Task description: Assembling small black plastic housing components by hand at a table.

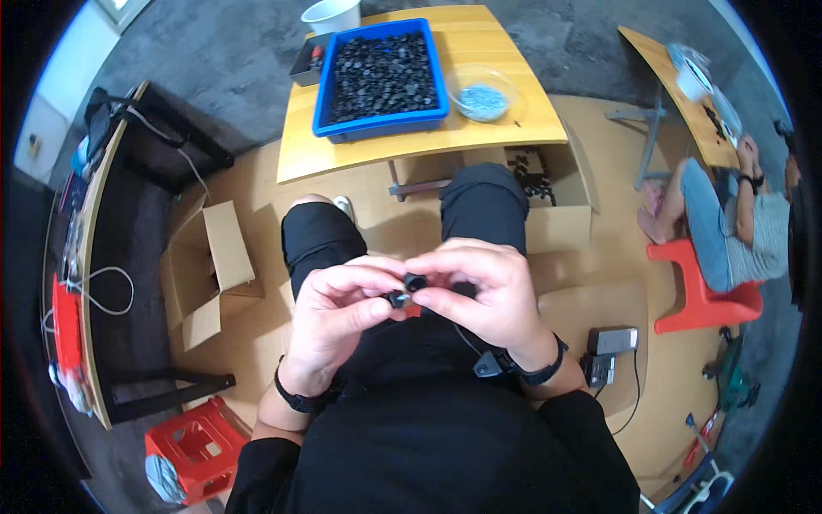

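Above my lap both hands meet, each closed in a pinch. My left hand grips a small dark part with a light, shiny spot at its end. Between the thumb and fingers of my right hand is a small black round part, close beside the first one. Whether the two parts touch is hard to tell. Ahead on the wooden table stands a blue tray full of small black round parts. To its right, a clear bowl holds light-blue small pieces.
A black box and a white tub stand behind the tray. Under the table is a carton with black parts; another open carton lies left. Red stools and a seated person flank me.
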{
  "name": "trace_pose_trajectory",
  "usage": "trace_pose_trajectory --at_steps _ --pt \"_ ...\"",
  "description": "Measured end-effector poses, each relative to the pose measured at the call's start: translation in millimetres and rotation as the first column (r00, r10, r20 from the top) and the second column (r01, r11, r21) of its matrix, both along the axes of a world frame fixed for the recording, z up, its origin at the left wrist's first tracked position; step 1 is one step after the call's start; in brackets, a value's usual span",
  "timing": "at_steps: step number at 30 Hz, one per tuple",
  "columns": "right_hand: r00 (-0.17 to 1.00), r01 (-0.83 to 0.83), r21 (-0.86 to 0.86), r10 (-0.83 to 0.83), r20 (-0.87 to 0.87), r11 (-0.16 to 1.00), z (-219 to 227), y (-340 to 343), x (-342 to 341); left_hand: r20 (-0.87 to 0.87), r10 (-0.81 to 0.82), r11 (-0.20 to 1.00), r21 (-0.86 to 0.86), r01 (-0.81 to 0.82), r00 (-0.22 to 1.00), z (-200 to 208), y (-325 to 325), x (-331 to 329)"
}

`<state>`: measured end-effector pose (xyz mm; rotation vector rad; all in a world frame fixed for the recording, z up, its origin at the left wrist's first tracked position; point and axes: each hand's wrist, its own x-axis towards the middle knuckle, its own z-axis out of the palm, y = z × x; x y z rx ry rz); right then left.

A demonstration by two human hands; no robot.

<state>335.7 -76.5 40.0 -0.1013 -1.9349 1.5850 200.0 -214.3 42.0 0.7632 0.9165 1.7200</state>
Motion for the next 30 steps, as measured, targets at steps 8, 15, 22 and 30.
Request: trace_pose_trajectory --at_steps 8,15,22,30 --pt "0.991 0.132 0.318 -0.134 -0.016 0.939 14 -10 -14 -0.052 0.004 0.999 -0.032 -0.005 0.999 4 -3 -11" --pt "0.996 -0.051 0.162 0.038 0.082 0.986 15 1 -25 0.089 0.01 0.999 -0.047 -0.005 0.996 -2 -4 -23" --pt "0.999 -0.037 0.179 0.038 0.002 0.983 9 10 -41 0.149 -0.052 0.999 0.022 0.049 0.987 -8 1 -41" --pt "0.972 -0.225 -0.271 0.195 -0.131 0.936 -4 17 -63 0.02 0.213 0.976 -0.052 -0.212 0.977 9 11 -50"
